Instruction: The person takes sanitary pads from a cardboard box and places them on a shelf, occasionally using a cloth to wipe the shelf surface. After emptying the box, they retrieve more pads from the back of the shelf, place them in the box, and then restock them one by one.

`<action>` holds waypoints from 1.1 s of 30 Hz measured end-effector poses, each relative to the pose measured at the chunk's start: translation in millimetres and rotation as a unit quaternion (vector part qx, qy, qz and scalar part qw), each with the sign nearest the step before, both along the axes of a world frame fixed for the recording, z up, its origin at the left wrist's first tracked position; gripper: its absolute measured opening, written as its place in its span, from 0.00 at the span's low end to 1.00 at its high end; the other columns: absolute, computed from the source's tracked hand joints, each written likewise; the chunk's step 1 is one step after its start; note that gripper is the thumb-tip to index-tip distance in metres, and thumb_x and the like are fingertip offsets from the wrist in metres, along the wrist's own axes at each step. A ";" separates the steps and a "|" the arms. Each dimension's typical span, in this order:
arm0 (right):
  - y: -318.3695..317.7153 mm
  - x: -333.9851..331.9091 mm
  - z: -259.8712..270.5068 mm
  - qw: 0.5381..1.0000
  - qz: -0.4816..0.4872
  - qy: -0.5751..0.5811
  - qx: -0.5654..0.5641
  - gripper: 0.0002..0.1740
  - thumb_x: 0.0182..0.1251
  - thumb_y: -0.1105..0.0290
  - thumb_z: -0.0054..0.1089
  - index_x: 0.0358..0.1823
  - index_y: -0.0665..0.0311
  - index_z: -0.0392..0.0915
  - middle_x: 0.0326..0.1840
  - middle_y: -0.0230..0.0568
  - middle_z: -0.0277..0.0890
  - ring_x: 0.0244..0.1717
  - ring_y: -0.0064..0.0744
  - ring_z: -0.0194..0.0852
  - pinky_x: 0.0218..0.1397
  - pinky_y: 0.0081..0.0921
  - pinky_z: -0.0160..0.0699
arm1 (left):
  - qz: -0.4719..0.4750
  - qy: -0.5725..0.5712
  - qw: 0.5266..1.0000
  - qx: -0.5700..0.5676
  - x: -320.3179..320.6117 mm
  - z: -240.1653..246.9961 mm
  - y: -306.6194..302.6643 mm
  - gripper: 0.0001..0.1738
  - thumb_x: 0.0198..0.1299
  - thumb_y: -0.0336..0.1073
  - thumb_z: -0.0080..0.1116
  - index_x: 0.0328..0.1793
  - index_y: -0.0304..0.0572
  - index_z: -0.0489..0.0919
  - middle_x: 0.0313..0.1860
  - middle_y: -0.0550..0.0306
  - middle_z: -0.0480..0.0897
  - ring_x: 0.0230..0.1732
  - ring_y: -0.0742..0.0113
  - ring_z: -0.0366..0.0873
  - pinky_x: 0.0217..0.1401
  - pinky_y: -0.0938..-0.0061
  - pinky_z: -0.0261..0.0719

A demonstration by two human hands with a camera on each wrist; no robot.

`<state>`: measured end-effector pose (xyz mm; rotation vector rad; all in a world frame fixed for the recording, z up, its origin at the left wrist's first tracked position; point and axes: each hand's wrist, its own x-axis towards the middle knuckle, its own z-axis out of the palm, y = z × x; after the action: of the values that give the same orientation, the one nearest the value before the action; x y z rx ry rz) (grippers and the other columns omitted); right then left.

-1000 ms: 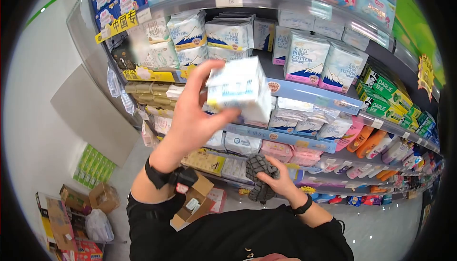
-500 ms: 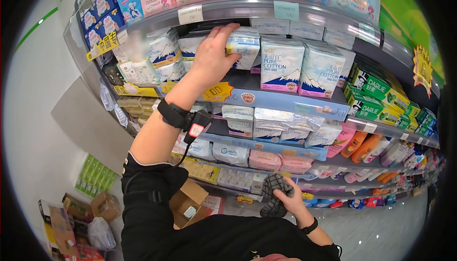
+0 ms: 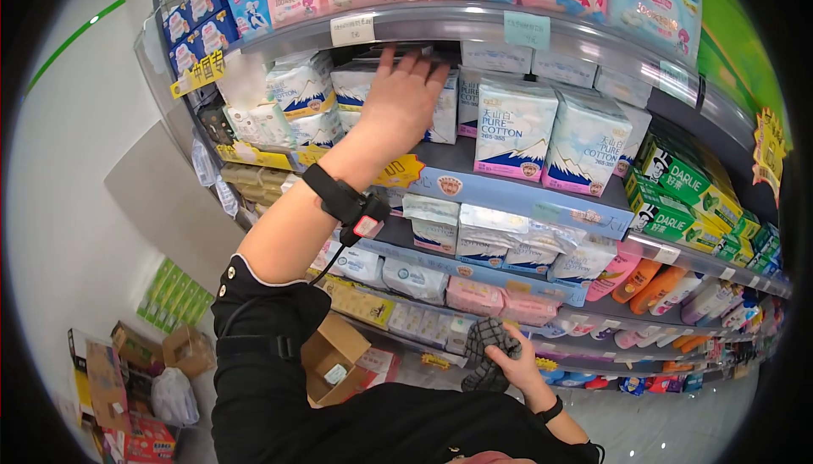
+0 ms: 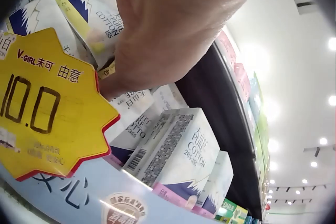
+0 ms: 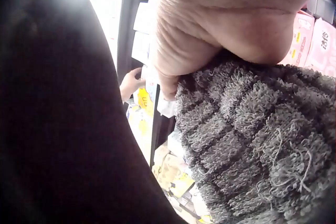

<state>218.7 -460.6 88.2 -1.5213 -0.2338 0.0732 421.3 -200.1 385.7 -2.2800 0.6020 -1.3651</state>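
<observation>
My left hand (image 3: 400, 107) reaches into the upper shelf, over a white and blue Pure Cotton pad pack (image 3: 443, 117) in the row there. Its fingers are extended forward across the pack tops and partly hide them. From the left wrist view, the thumb lies beside a Pure Cotton pack (image 4: 97, 16) with a yellow stripe. Low in front of the body, my right hand (image 3: 518, 364) grips a grey checked cloth (image 3: 484, 354), bunched up. Up close in the right wrist view, the cloth (image 5: 247, 140) shows a looped, ribbed pile.
Pink-edged packs (image 3: 515, 129) stand to the right, with Darlie toothpaste boxes (image 3: 669, 201) beyond. A shelf lip (image 3: 440, 28) runs just above the left hand. A yellow price tag (image 4: 47, 103) juts from the shelf edge. An open carton (image 3: 333, 362) stands on the floor.
The left hand has carried a white pack up onto the upper shelf and set it in the row; its fingers have since loosened and spread over the top. The right hand keeps the cloth.
</observation>
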 end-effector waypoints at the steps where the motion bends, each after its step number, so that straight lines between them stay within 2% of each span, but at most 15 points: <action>1: 0.7 0.8 -1.4 1.000 0.001 -0.001 -0.001 0.26 0.57 0.70 0.69 0.55 0.72 0.72 0.45 0.40 0.80 0.47 0.23 0.75 0.53 0.24 0.72 | 0.014 0.022 0.999 0.023 -0.3 -0.9 -3.4 0.41 0.40 0.41 0.71 0.65 0.43 0.70 0.59 0.51 0.75 0.67 0.55 0.65 0.74 0.48 0.48; 5: -0.7 6.4 -13.7 0.999 0.008 -0.017 -0.030 0.27 0.56 0.69 0.69 0.55 0.73 0.72 0.46 0.40 0.80 0.47 0.24 0.75 0.54 0.24 0.72 | 0.052 0.025 0.997 0.054 11.6 0.2 -11.4 0.34 0.47 0.39 0.65 0.63 0.38 0.72 0.55 0.50 0.77 0.66 0.53 0.67 0.75 0.47 0.47; 7: -1.6 6.8 -14.0 0.999 0.006 -0.025 -0.048 0.27 0.56 0.69 0.69 0.55 0.73 0.72 0.46 0.40 0.80 0.47 0.25 0.76 0.54 0.24 0.72 | 0.036 -0.029 0.997 0.061 20.7 -0.1 -14.8 0.21 0.52 0.36 0.57 0.53 0.36 0.77 0.45 0.50 0.80 0.60 0.53 0.71 0.74 0.49 0.49; 8: -1.5 6.3 -10.5 0.999 0.011 -0.021 -0.047 0.27 0.56 0.70 0.69 0.56 0.73 0.72 0.46 0.40 0.80 0.48 0.25 0.76 0.54 0.24 0.72 | 0.037 -0.029 0.997 0.059 21.2 2.1 -18.3 0.21 0.52 0.36 0.57 0.53 0.36 0.77 0.45 0.50 0.80 0.60 0.53 0.71 0.74 0.49 0.49; 10: -0.7 3.6 0.0 0.999 0.016 -0.018 -0.047 0.27 0.57 0.70 0.69 0.56 0.73 0.72 0.47 0.40 0.80 0.48 0.25 0.76 0.54 0.24 0.72 | 0.056 -0.017 0.994 0.088 21.9 7.5 -23.5 0.12 0.52 0.33 0.53 0.41 0.37 0.78 0.37 0.52 0.80 0.53 0.54 0.73 0.74 0.52 0.52; 11: 0.1 1.5 7.9 0.999 0.017 -0.015 -0.034 0.27 0.57 0.71 0.68 0.57 0.73 0.72 0.47 0.39 0.80 0.48 0.25 0.76 0.54 0.24 0.72 | 0.056 -0.017 0.995 0.087 27.3 7.2 -22.0 0.12 0.52 0.33 0.53 0.41 0.37 0.78 0.37 0.52 0.80 0.53 0.54 0.73 0.74 0.52 0.52; 13: -1.4 2.0 10.3 0.999 0.018 -0.014 -0.023 0.27 0.57 0.72 0.68 0.57 0.72 0.71 0.47 0.39 0.80 0.48 0.25 0.76 0.54 0.24 0.72 | 0.014 -0.047 0.994 0.100 39.9 4.7 -18.3 0.08 0.52 0.33 0.53 0.36 0.39 0.78 0.35 0.53 0.80 0.50 0.56 0.74 0.73 0.55 0.54; 17: -6.0 0.0 0.0 1.000 0.004 -0.005 0.010 0.26 0.57 0.73 0.67 0.57 0.71 0.72 0.48 0.38 0.80 0.48 0.24 0.76 0.55 0.24 0.73 | 0.046 -0.015 0.994 0.099 43.0 4.4 -20.1 0.09 0.52 0.33 0.53 0.38 0.38 0.78 0.36 0.53 0.80 0.51 0.55 0.74 0.73 0.54 0.52; 20: -12.1 1.2 -7.2 1.000 -0.003 0.005 0.004 0.26 0.57 0.72 0.67 0.57 0.71 0.72 0.48 0.38 0.79 0.48 0.24 0.76 0.55 0.24 0.73 | 0.056 -0.005 0.995 0.079 43.2 3.0 -24.7 0.12 0.49 0.36 0.57 0.39 0.38 0.79 0.36 0.53 0.80 0.52 0.54 0.73 0.73 0.53 0.51; 25: -11.1 0.8 -9.9 1.000 -0.021 0.011 -0.016 0.26 0.57 0.72 0.68 0.57 0.71 0.72 0.48 0.38 0.79 0.48 0.24 0.75 0.54 0.24 0.73 | 0.061 0.023 0.995 0.080 50.0 6.2 -24.7 0.23 0.39 0.42 0.68 0.41 0.37 0.80 0.38 0.52 0.81 0.55 0.53 0.71 0.73 0.53 0.49; 29: -12.7 0.2 -10.4 0.999 -0.022 0.014 -0.042 0.27 0.56 0.71 0.69 0.57 0.72 0.72 0.47 0.39 0.80 0.47 0.24 0.76 0.53 0.24 0.73 | 0.075 0.039 0.992 0.090 48.1 12.5 -27.4 0.25 0.39 0.44 0.70 0.42 0.36 0.79 0.39 0.51 0.81 0.57 0.52 0.71 0.73 0.52 0.49; 33: -12.1 -1.9 -10.3 0.999 -0.025 0.016 -0.025 0.27 0.56 0.71 0.69 0.57 0.72 0.72 0.47 0.39 0.80 0.47 0.25 0.76 0.53 0.24 0.73 | 0.078 0.054 0.994 0.060 48.7 9.9 -23.5 0.32 0.37 0.46 0.73 0.46 0.34 0.77 0.45 0.48 0.80 0.58 0.51 0.70 0.74 0.53 0.48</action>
<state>216.8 -472.7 77.9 -1.5745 -0.1689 0.0634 470.0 -223.6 395.6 -2.2623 0.5149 -1.1083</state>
